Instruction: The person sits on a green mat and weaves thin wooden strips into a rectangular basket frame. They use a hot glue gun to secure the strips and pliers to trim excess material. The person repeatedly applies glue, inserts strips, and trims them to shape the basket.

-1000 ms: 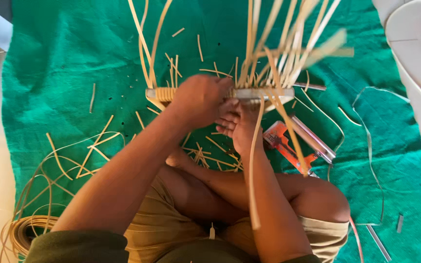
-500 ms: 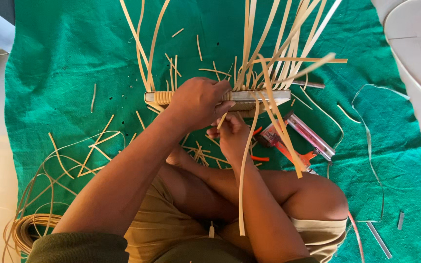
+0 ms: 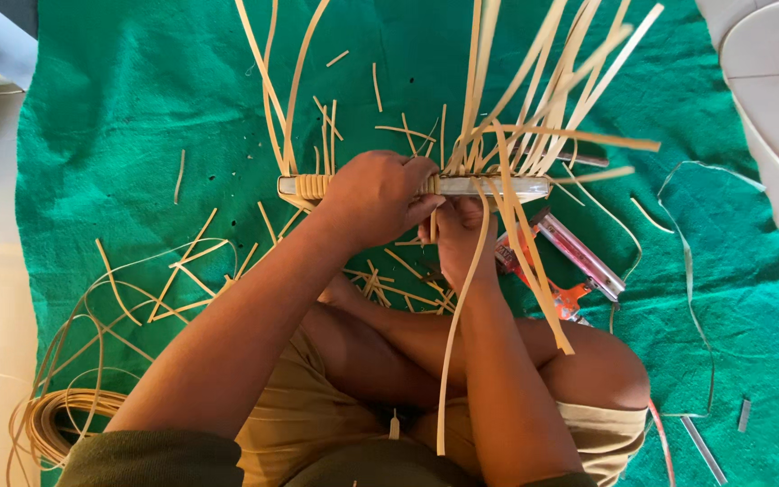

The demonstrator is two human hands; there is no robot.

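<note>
Left hand (image 3: pixel 376 194): closed in a firm grip over the top of the flat woven frame (image 3: pixel 498 187), knuckles up, fingers wrapped round its middle. Right hand (image 3: pixel 460 236): just below the frame and touching the left hand's fingertips, fingers drawn narrow in a pinch on a cane strip (image 3: pixel 460 316) — that strip runs from the frame down along the right forearm and ends near the lap.

The frame lies level on the green cloth (image 3: pixel 137 117), just beyond the crossed legs. Its left end shows close cane wrapping; its right end is bare and pale. Many long cane strips (image 3: pixel 552 90) rise from the frame's right half and fan away toward the top edge; two curved strips (image 3: pixel 268 86) rise from its left end. Two or three strips bend down from the frame's right part across the right knee.

Just right of and below the frame lies an orange-handled tool (image 3: pixel 561 293) beside a long clear tube (image 3: pixel 583 257), the two touching or nearly so. Short offcuts (image 3: pixel 187 271) are scattered on the cloth left of and below the frame. Well down to the left of the frame, at the cloth's edge, sits a coil of cane (image 3: pixel 56 419). A thin grey band (image 3: pixel 696 298) loops over the cloth well right of the frame.
</note>
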